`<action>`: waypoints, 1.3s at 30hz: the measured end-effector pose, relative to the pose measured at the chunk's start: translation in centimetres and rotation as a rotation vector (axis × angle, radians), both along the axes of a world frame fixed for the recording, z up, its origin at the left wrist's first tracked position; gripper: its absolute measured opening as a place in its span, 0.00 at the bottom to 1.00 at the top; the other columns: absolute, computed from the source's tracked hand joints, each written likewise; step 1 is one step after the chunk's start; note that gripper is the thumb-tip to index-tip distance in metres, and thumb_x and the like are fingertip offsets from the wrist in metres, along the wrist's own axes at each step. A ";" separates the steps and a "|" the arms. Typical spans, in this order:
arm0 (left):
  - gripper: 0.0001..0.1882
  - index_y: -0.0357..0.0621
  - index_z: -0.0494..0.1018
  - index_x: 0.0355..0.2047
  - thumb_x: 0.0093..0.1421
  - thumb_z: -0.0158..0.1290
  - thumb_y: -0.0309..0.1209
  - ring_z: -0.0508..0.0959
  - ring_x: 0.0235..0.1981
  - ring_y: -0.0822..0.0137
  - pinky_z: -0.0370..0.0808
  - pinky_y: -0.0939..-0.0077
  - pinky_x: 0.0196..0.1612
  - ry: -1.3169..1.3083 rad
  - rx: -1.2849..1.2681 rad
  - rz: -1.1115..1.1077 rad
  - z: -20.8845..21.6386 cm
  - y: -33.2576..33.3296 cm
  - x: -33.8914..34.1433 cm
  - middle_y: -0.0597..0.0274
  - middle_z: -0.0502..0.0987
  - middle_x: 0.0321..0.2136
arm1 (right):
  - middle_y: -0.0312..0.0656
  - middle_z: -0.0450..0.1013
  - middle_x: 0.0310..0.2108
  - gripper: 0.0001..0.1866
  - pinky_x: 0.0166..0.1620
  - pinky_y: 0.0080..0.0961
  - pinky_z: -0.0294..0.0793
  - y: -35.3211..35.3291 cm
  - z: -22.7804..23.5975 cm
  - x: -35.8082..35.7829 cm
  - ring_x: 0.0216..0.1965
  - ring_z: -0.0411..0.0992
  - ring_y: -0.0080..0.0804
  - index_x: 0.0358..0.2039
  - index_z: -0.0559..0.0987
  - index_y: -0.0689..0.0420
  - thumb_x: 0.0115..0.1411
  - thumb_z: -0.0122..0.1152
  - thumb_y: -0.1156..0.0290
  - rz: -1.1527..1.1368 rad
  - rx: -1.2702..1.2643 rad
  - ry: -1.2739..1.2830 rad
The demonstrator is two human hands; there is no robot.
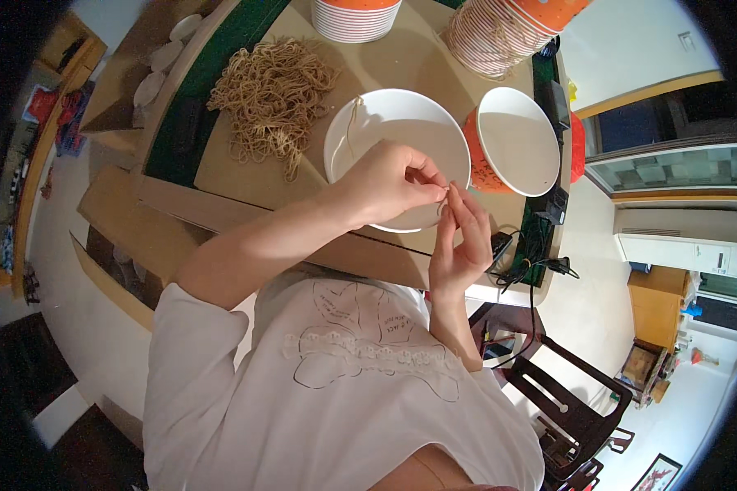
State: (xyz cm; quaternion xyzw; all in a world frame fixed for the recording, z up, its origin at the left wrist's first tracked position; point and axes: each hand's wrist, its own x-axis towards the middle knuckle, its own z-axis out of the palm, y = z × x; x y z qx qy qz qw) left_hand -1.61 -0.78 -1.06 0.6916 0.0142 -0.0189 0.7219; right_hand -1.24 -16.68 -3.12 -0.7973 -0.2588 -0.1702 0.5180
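Note:
My left hand (389, 182) and my right hand (458, 241) meet in front of me, fingertips pinched together on a thin tan string (443, 202). They hover over the near rim of a white paper bowl (385, 131). One more length of string (353, 119) hangs over that bowl's far rim. A loose heap of tan strings (272, 94) lies on the cardboard sheet to the left of the bowl. A second bowl (516, 141), orange outside and white inside, stands just to the right.
Two stacks of orange paper bowls (357, 16) (499, 33) stand at the far edge. A brown cardboard sheet (246, 168) covers the green table. Black cables and a plug (540, 262) lie at the right corner. A dark wooden chair (573, 401) stands lower right.

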 end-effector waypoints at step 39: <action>0.04 0.38 0.75 0.31 0.56 0.53 0.24 0.75 0.24 0.77 0.71 0.83 0.28 -0.257 0.370 0.155 1.2 -0.4 -1.2 0.64 0.78 0.25 | 0.29 0.69 0.23 0.03 0.25 0.09 0.60 0.6 0.1 1.1 0.22 0.61 0.12 0.29 0.76 0.60 0.53 0.62 0.79 0.061 0.169 0.279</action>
